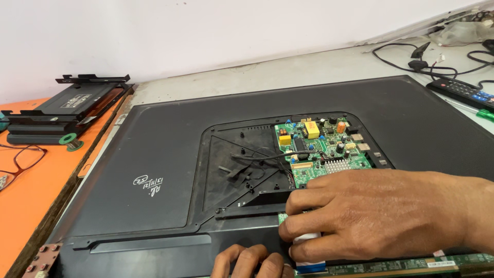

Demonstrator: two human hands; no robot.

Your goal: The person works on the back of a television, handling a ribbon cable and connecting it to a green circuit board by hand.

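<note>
An orange bench (36, 190) meets a grey one under a white wall. On it lies a black television back panel (154, 154). The left hand (249, 261), fingers curled, presses its lower edge; the right hand (370, 213) pinches a white flat ribbon cable (309, 238) below the green circuit board (321, 146). A remote control (460, 91) lies far right.

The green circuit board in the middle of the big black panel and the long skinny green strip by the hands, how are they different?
The green circuit board is squarish and crowded with yellow, orange and silver parts; the long narrow green strip board looks mostly flat and bare. The circuit board sits in the recess of the black flat-screen back panel; the strip runs along its near edge. The circuit board lies untouched, while the right hand presses by the strip's end. Both are green.
</note>
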